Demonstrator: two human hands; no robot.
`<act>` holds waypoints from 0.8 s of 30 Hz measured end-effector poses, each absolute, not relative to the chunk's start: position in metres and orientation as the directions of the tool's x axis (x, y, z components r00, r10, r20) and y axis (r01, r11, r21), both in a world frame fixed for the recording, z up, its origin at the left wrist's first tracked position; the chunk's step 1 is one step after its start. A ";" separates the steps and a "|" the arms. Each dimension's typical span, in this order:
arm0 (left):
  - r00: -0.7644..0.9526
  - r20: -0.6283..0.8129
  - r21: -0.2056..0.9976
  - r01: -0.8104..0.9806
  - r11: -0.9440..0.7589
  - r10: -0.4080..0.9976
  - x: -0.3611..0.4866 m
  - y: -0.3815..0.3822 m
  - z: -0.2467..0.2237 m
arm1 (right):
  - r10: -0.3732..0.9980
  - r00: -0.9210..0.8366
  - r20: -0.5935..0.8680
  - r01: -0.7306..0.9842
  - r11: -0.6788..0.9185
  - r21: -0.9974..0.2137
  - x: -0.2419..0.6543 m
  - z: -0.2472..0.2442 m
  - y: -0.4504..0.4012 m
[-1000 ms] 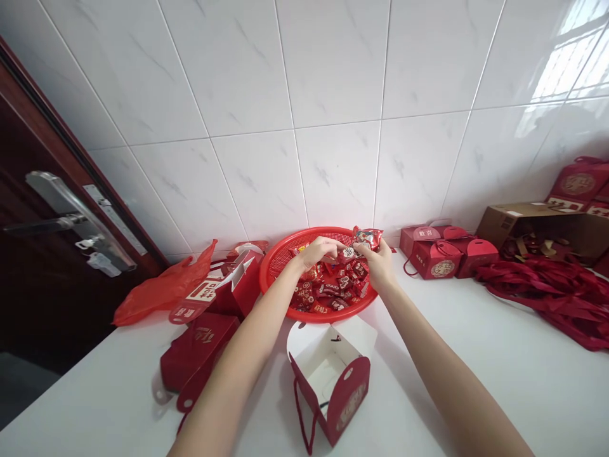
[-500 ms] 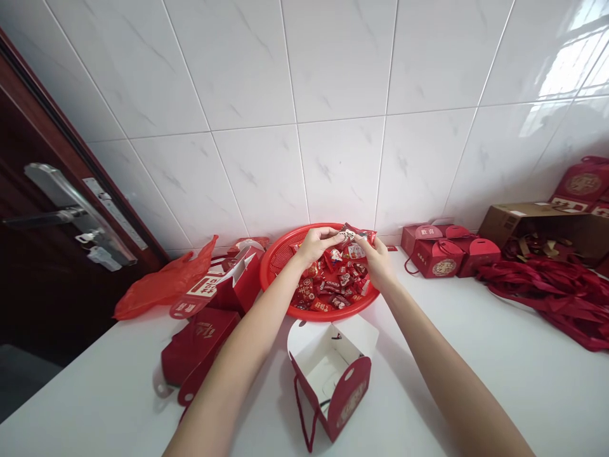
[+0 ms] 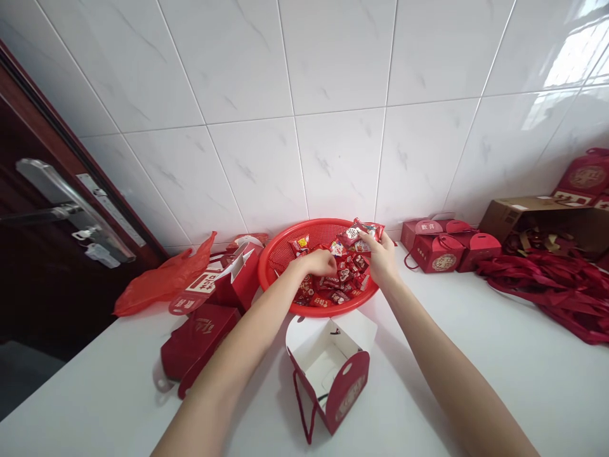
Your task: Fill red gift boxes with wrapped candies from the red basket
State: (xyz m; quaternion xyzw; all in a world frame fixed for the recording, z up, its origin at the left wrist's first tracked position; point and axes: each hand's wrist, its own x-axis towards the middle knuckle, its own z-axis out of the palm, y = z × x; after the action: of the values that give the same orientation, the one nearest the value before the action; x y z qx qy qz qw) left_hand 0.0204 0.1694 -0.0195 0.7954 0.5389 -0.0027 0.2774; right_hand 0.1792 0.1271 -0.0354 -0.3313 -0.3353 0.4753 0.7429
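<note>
A red plastic basket (image 3: 280, 249) full of wrapped candies (image 3: 340, 296) stands against the tiled wall. Over its right side, my right hand (image 3: 382, 255) is closed on several candies in red wrappers (image 3: 353, 235). My left hand (image 3: 320, 262) reaches down among the candies, its fingers curled and their tips hidden, so whatever they grip cannot be seen. In front of the basket, an open dark-red gift box (image 3: 352, 395) with a white inside and a cord handle stands between my forearms; no candy shows in it.
Left of the basket lie unfolded red boxes (image 3: 202, 336) and a red plastic bag (image 3: 159, 285). Folded gift boxes (image 3: 435, 252), a cardboard carton (image 3: 504, 219) and a heap of dark-red ribbons (image 3: 552, 289) are on the right. A door handle (image 3: 61, 212) is at far left.
My left hand has come away from the candies held at my right hand and dipped into the basket. The right hand has shifted slightly right, still holding its candies.
</note>
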 end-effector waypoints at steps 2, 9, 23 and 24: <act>0.402 -0.326 0.356 0.890 -0.283 0.855 0.022 0.169 -0.025 | 0.931 0.312 0.187 -0.480 0.325 -0.815 0.178 -0.035 0.126; 0.402 -0.364 0.225 0.913 -0.339 0.840 0.025 0.165 -0.026 | 0.931 0.305 0.198 -0.472 0.329 -0.818 0.178 -0.037 0.126; 0.402 -0.261 0.265 0.904 -0.335 0.877 0.022 0.171 -0.028 | 0.934 0.297 0.199 -0.462 0.322 -0.827 0.178 -0.035 0.125; 0.402 -0.257 0.272 0.903 -0.333 0.879 0.021 0.171 -0.028 | 0.933 0.298 0.202 -0.457 0.326 -0.828 0.178 -0.035 0.125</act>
State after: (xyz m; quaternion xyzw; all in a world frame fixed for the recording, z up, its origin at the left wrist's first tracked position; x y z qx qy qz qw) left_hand 0.0212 0.1712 -0.0276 0.8159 0.5459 -0.0315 0.1879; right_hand 0.1782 0.1252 -0.0352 -0.3350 -0.3549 0.4743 0.7328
